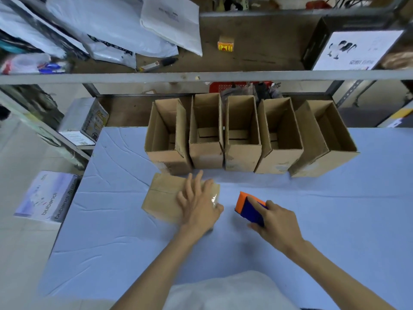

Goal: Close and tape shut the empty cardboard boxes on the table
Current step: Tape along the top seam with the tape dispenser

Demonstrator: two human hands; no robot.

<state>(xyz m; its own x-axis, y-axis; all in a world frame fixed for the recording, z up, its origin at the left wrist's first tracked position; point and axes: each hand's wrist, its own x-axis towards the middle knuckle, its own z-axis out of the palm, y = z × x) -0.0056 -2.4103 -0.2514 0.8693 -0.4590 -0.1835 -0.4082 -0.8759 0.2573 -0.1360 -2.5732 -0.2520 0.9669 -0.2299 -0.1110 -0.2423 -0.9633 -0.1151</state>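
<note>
The left hand (199,203) lay spread flat, fingers straight, pressing the closed box (165,198) on the table (111,242). Just right of that box, the right hand (277,222) gripped the orange-and-blue tape dispenser (250,208). Five open boxes (242,133) stood behind.

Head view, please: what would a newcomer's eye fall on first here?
Five open boxes stand in a row along the far side of the blue table. Nearer, the left hand presses flat on a closed box with shiny tape at its right end. Just right of it, the right hand grips an orange and blue tape dispenser.
</note>
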